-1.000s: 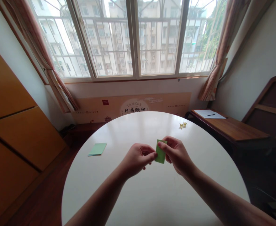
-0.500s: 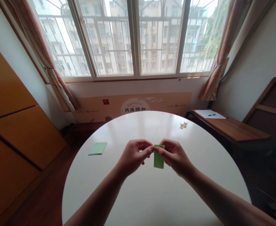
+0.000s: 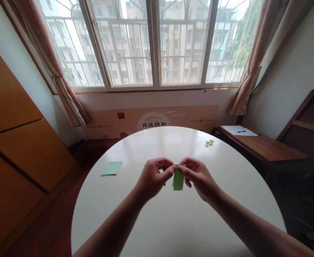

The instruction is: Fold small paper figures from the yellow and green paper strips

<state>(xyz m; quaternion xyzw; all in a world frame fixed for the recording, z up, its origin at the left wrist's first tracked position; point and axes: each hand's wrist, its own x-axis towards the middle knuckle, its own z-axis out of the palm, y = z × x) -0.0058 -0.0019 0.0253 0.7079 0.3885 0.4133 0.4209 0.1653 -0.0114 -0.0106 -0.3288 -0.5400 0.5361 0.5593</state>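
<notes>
A narrow folded piece of green paper (image 3: 178,180) hangs upright above the table, its top edge pinched from both sides. My left hand (image 3: 157,175) closes thumb and fingertips on its upper left corner. On the upper right, my right hand (image 3: 197,175) pinches it between thumb and forefinger, the other fingers curled behind. A paler green layer shows slightly parted along the lower left of the strip. To the left, a small stack of light green square paper (image 3: 112,168) lies on the table.
The white round table (image 3: 157,228) is under both hands. Small yellowish folded pieces (image 3: 209,143) sit near its far right edge. Beyond it stands a wooden bench (image 3: 269,146) bearing a white sheet (image 3: 237,130) with a dark pen-like object on it.
The green paper has shifted a little left and turned slightly, so a second layer now shows at its left. My right thumb has moved slightly, and both hands keep their pinch.
</notes>
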